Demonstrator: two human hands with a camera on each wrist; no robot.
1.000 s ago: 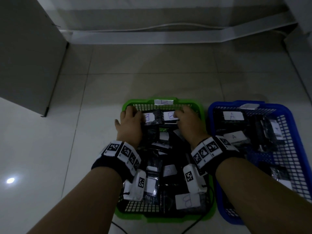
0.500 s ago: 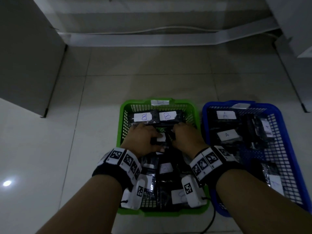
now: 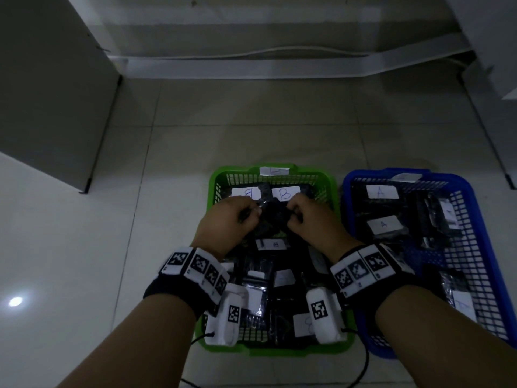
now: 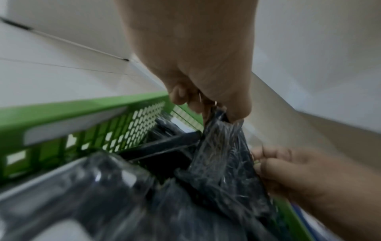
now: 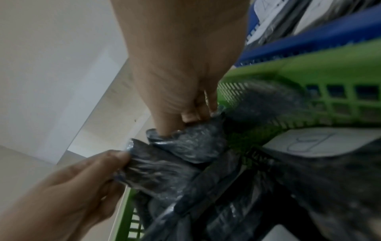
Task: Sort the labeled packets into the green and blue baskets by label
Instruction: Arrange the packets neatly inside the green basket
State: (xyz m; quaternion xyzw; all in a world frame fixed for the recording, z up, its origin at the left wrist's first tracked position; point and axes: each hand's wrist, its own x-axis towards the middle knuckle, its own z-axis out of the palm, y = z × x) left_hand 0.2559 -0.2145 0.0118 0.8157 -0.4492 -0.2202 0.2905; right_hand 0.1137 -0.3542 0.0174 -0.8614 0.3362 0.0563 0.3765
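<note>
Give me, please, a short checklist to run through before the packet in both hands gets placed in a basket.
1. Left hand pinches the packet: ok.
2. Right hand pinches its other edge: ok.
3. Packet's label readable: cannot tell, no label faces any camera.
4. Green basket holds B labels: ok.
5. Blue basket holds A labels: ok.
6. Packet lifted free of the pile: cannot tell.

Crinkled glossy plastic packet point(image 3: 272, 218) — paper labels point(image 3: 285, 192) (matt) — in a smooth green plastic basket point(image 3: 333, 186) on shiny floor tiles point(image 3: 70, 247).
</note>
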